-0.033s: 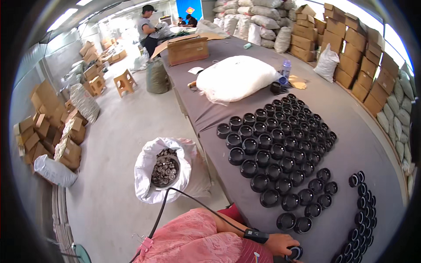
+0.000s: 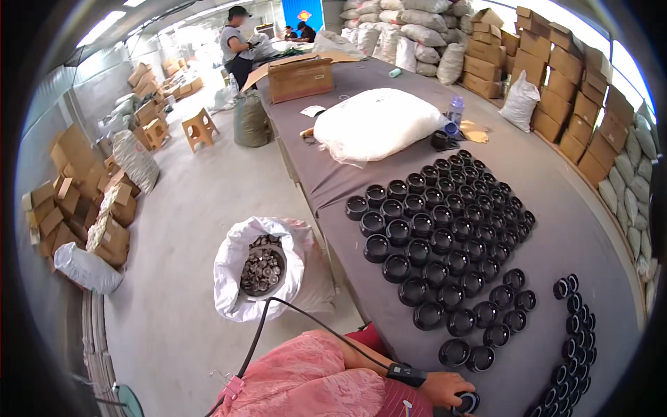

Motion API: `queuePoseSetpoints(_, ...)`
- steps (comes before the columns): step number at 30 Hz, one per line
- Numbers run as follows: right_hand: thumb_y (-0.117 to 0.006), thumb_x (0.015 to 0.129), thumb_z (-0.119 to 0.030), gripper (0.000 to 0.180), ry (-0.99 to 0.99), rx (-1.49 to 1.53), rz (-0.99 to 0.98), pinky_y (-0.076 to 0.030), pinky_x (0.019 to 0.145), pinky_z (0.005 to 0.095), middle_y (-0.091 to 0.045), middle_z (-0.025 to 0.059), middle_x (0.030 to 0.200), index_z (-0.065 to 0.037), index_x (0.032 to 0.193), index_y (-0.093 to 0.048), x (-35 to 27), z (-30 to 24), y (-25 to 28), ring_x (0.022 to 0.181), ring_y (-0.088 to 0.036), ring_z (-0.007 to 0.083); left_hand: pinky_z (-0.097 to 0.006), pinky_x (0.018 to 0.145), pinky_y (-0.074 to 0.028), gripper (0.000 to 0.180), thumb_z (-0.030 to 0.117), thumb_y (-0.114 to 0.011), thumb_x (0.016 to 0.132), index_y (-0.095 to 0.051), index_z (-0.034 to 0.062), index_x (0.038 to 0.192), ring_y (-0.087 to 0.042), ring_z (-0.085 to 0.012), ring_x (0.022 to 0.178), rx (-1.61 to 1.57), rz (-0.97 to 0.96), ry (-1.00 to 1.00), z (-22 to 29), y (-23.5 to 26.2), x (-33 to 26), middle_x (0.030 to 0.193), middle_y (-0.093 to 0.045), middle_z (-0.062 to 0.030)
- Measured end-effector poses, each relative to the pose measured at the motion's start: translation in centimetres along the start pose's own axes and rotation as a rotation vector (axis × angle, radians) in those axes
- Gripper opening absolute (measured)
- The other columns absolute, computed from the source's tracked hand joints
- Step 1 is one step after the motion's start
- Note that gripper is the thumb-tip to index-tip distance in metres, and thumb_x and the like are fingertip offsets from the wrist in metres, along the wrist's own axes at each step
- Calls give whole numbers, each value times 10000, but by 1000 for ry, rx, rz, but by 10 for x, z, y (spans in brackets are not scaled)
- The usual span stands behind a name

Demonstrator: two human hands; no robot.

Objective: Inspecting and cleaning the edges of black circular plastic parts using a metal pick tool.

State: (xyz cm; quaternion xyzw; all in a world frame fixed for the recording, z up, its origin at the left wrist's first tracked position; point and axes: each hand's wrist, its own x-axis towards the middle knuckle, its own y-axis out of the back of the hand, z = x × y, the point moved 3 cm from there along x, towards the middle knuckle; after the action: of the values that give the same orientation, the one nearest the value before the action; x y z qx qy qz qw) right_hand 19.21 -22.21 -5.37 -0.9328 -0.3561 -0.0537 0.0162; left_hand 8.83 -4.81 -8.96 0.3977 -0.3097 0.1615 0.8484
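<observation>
At the lower edge my left hand (image 2: 447, 388) reaches in from a pink sleeve, a black band on its wrist. Its fingers are closed around a round black cap (image 2: 467, 404) with a pale ring inside, held at the table. A sliver of skin shows beneath this cap; whose finger it is I cannot tell. My right hand is out of view. Just beyond my left hand, black cups (image 2: 454, 353) stand in rows, their hollow sides up. More black rings (image 2: 574, 345) lie in overlapping lines to the right.
The dark cloth-covered table (image 2: 389, 316) runs away from me. Farther along it are a white plastic bundle (image 2: 381, 125), a purple bottle (image 2: 455, 110) and an open carton (image 2: 301, 80). Left of the table a white sack (image 2: 226, 274) holds metal pieces. A person (image 2: 237, 45) stands at the back.
</observation>
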Motion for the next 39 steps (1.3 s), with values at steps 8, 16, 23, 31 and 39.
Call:
queuePoseSetpoints(8,-598,997,-176,225,-23,-33,17,-522,762,359,-696,140,915,37,1008,-670,6,-5,-11,811,-634,227,-516,905,-504,335,219,-809,687,-636,98,948,-596,-452,1081,-46,-8,-19,-2,0,4,1359,-502,-270)
queuePoseSetpoints(16,-597,998,-173,220,-8,-21,28,-522,765,360,-695,142,921,34,1011,-670,7,-6,-16,819,-635,228,-509,919,-496,246,250,-769,747,-653,85,889,-603,-439,1075,-71,49,-22,-10,-11,-1,1360,-522,-284)
queuePoseSetpoints(23,-596,998,-170,216,-1,-12,31,-522,767,361,-695,143,927,32,1013,-669,3,-6,-13,825,-635,228,-499,927,-495,165,237,-729,784,-677,102,864,-599,-431,1098,-95,14,63,-5,-6,1,1382,-518,-267)
queuePoseSetpoints(31,-595,998,-168,211,15,-1,28,-523,770,362,-694,145,933,29,1015,-668,2,-5,-11,833,-635,229,-495,947,-485,175,233,-751,759,-687,92,839,-593,-431,1115,-124,12,98,1,10,4,1374,-535,-255)
queuePoseSetpoints(39,-593,998,-165,206,34,13,22,-523,773,364,-693,146,939,27,1018,-668,-4,-4,-6,840,-635,230,-486,932,-495,173,200,-753,724,-689,81,832,-601,-421,1104,-105,31,130,11,15,5,1348,-557,-253)
